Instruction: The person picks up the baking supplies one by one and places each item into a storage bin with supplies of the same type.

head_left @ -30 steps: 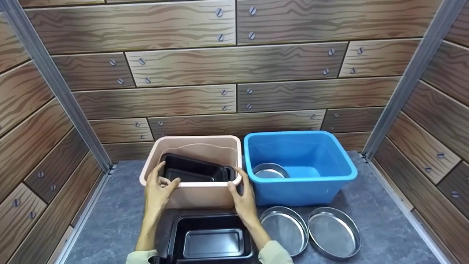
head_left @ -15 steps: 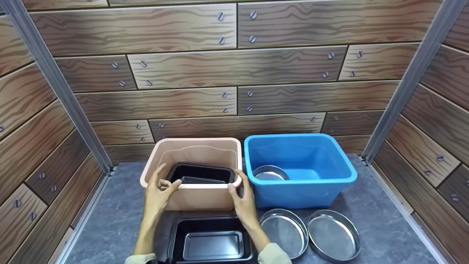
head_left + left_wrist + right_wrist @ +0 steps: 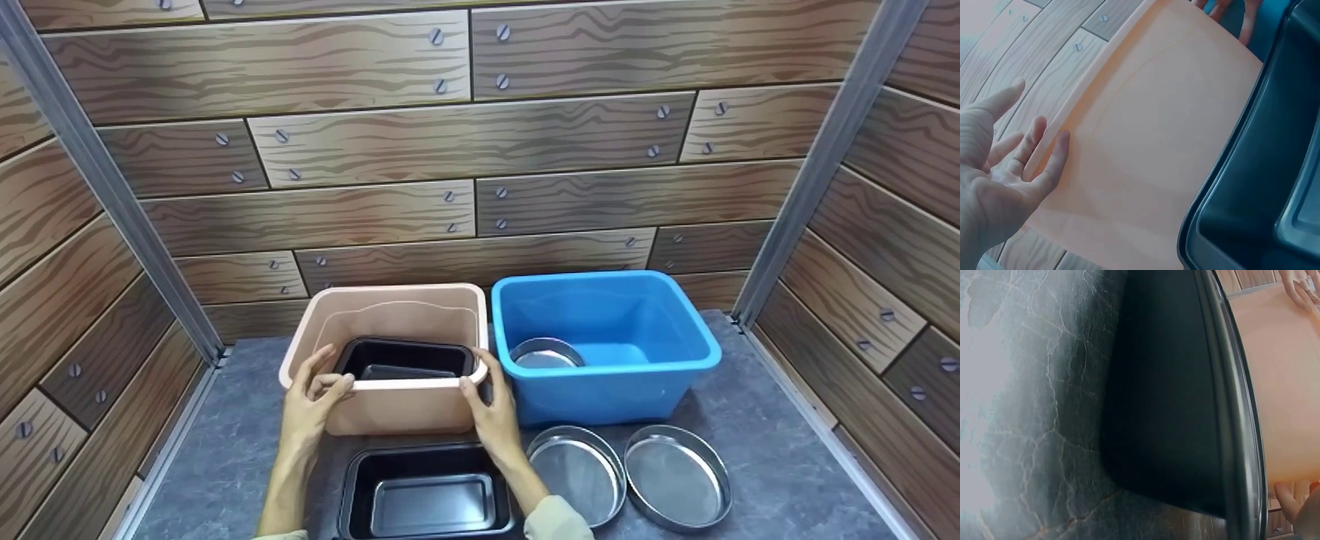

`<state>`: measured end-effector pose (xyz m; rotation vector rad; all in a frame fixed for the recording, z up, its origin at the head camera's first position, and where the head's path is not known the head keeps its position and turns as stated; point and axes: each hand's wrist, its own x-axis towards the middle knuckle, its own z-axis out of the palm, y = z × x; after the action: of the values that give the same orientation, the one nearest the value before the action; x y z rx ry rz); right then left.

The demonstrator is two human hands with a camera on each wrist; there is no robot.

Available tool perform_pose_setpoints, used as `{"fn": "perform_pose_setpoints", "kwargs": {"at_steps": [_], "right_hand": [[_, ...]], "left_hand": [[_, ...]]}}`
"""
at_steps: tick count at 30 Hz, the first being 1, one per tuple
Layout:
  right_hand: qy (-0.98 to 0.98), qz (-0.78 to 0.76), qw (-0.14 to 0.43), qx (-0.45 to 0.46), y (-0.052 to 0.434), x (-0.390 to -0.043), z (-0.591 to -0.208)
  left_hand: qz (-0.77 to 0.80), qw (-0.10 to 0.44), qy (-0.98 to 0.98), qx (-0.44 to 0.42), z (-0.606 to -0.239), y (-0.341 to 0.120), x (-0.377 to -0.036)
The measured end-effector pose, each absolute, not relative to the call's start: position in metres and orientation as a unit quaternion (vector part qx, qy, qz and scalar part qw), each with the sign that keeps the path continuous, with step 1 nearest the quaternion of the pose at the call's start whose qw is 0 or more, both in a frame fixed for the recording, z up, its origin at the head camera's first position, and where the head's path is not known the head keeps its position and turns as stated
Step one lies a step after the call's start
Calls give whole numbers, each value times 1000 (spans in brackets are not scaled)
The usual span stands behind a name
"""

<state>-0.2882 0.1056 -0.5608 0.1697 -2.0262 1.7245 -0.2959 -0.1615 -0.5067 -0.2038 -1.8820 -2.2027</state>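
Observation:
A peach plastic bin (image 3: 397,409) holds a black loaf pan (image 3: 409,356), which lies inside near the front wall. At the bin's left front corner is my left hand (image 3: 306,409); its fingers straddle the rim loosely in the left wrist view, with the thumb (image 3: 1005,101) apart from it. My right hand (image 3: 491,420) rests at the right front corner, thumb at the front rim and fingers over the side. Neither hand holds the pan. A second black loaf pan (image 3: 431,502) sits on the table just before the bin, below my wrists.
To the right stands a blue plastic bin (image 3: 600,394) with a round metal cake tin (image 3: 547,356) inside. Two more round cake tins lie before it, a left tin (image 3: 577,480) and a right tin (image 3: 679,480). Wood-patterned walls (image 3: 360,161) enclose the grey table (image 3: 217,442).
The loaf pan in the peach bin was tilted near my fingers; it has dropped lower and flatter, out of my hands. My hands stay at the rim. The view has shifted slightly.

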Motion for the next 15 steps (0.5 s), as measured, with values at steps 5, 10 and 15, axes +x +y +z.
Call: {"fn": "perform_pose_setpoints", "kwargs": {"at_steps": [5, 10, 15], "right_hand": [[-733, 635, 233, 70, 104, -289, -561], [-732, 636, 232, 76, 104, -290, -562], [-735, 635, 227, 62, 108, -289, -562]], "left_hand": [[-759, 116, -636, -79, -508, -164, -293], [-782, 109, -604, -107, -509, -169, -289], [-783, 97, -602, -127, -512, -170, -284]]}}
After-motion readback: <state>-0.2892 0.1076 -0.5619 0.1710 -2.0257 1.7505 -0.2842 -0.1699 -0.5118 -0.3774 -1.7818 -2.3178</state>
